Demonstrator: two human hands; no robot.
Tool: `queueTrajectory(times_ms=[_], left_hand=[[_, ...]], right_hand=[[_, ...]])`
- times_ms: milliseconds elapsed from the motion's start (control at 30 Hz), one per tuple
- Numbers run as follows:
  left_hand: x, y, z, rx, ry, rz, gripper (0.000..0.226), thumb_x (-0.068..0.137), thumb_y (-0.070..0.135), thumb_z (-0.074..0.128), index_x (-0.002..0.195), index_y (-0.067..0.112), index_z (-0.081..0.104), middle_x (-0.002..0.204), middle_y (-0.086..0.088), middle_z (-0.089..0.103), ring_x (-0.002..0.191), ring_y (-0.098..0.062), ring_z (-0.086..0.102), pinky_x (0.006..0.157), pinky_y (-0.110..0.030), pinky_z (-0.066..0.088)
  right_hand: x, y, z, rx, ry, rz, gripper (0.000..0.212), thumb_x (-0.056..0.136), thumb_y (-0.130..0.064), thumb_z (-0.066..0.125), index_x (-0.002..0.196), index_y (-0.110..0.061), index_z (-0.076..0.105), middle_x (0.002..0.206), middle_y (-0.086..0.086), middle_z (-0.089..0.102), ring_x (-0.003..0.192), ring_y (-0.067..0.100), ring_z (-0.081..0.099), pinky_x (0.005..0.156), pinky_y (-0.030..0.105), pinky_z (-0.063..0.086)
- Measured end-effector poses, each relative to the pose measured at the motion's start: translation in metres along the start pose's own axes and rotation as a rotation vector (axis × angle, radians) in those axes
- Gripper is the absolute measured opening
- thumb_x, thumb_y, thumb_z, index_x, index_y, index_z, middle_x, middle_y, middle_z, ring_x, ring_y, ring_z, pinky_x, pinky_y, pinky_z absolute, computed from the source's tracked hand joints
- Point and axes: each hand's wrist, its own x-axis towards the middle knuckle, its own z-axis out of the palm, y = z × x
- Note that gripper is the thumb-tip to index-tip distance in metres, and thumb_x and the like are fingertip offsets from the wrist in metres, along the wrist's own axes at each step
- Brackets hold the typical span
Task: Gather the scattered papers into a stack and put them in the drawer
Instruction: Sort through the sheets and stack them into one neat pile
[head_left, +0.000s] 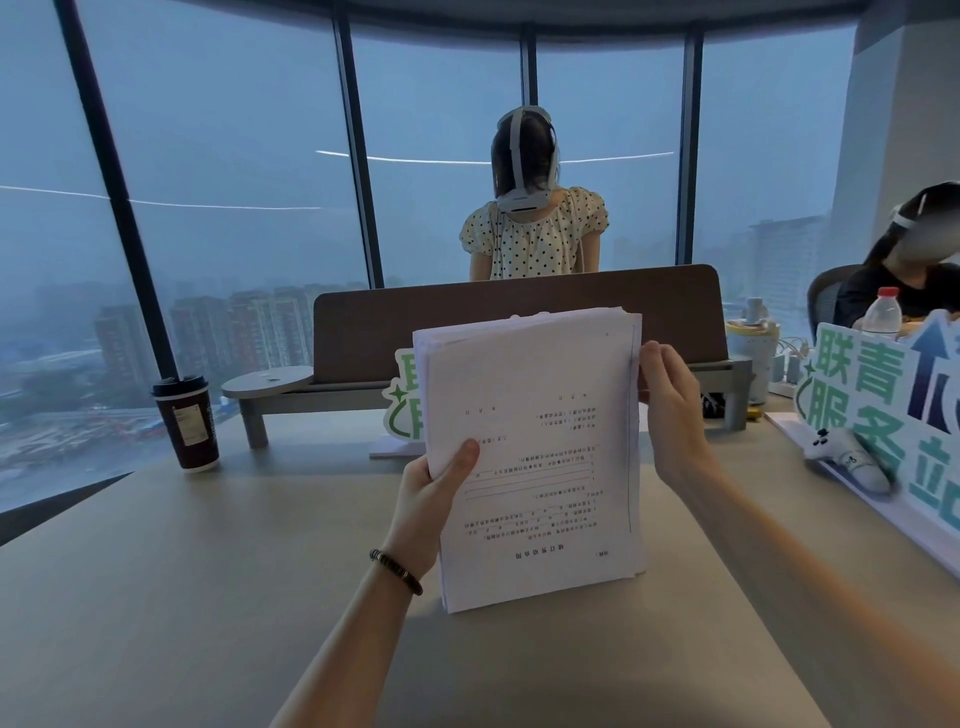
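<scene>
A stack of white printed papers (535, 457) stands upright on its lower edge on the beige table (208, 597), its text upside down to me. My left hand (428, 506) grips the stack's left edge, thumb across the front sheet. My right hand (670, 410) holds the right edge near the top, fingers pinched on it. No drawer is in view.
A dark paper coffee cup (188, 422) stands at the left. A grey monitor riser (291, 389) and brown divider (519, 312) cross the back. Green lettered signs (883, 395) and a white game controller (844, 457) sit on the right. One person stands behind the divider, another sits far right.
</scene>
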Motion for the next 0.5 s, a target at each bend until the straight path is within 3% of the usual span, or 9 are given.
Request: queueTrajectory(times_ms=[100,200,333,500], left_hand=[[0.000,-0.001,0.001,0.012,0.015,0.001,0.027,0.091,0.026,0.062,0.108,0.007,0.071,0.107,-0.013,0.075,0.100,-0.033,0.071,0.091,-0.054,0.054],[0.000,-0.001,0.001,0.022,0.025,0.003,0.026,0.091,0.025,0.063,0.107,0.006,0.071,0.106,-0.012,0.075,0.099,-0.033,0.071,0.089,-0.053,0.056],[-0.001,0.000,0.002,0.038,0.022,0.018,0.032,0.086,0.031,0.065,0.106,0.007,0.071,0.104,-0.011,0.076,0.097,-0.031,0.072,0.086,-0.049,0.058],[0.000,-0.001,0.001,0.035,0.027,0.021,0.025,0.093,0.023,0.062,0.107,0.005,0.071,0.105,-0.012,0.075,0.098,-0.033,0.071,0.087,-0.050,0.057]], right_hand=[[-0.016,0.001,-0.001,-0.099,-0.003,-0.066,0.033,0.093,-0.047,0.060,0.098,-0.015,0.057,0.086,-0.006,0.061,0.077,0.008,0.057,0.071,0.026,0.050],[-0.029,0.002,0.001,-0.327,0.114,-0.185,0.028,0.087,-0.038,0.072,0.102,-0.024,0.054,0.091,-0.010,0.063,0.076,0.008,0.060,0.065,0.017,0.053],[-0.036,0.002,0.002,-0.329,0.215,-0.242,0.026,0.087,-0.035,0.074,0.101,-0.028,0.054,0.086,-0.008,0.062,0.075,0.010,0.059,0.066,0.018,0.051],[-0.031,0.001,-0.006,-0.212,0.065,-0.080,0.019,0.084,-0.031,0.076,0.090,-0.018,0.064,0.085,-0.006,0.068,0.074,0.016,0.062,0.070,0.038,0.058]])
